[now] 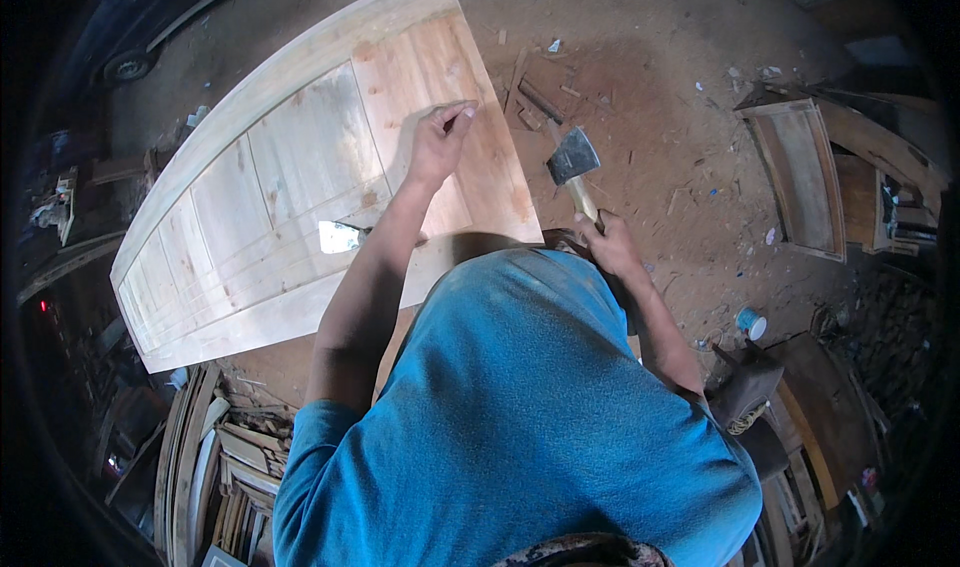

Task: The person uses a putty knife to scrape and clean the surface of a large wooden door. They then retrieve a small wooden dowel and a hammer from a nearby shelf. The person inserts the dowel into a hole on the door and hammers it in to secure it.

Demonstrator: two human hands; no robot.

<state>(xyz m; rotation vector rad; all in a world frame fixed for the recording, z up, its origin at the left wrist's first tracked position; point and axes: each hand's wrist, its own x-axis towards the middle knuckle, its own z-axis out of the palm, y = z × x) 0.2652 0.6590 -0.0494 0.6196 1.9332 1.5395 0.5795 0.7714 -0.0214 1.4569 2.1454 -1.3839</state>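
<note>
A large pale wooden panelled door (320, 157) lies flat in front of me and to the left. Over its right part hovers my left hand (440, 145), thumb and fingers drawn together; whatever may be between them is too small to make out. My right hand (612, 245) is closed round the wooden handle of a hatchet (573, 157), just off the door's right edge. The hatchet's dark, wide head points away from me, above the ground. Beside my left forearm, a bright, shiny flat piece (340, 237) shows on the door, partly hidden by the arm.
Brown dirt ground (680, 147) with wood scraps (545, 102) and litter lies to the right. A framed wooden panel (797, 175) leans at the far right. A blue-and-white can (751, 323) sits nearer me. Stacked timber strips (190, 457) are at lower left.
</note>
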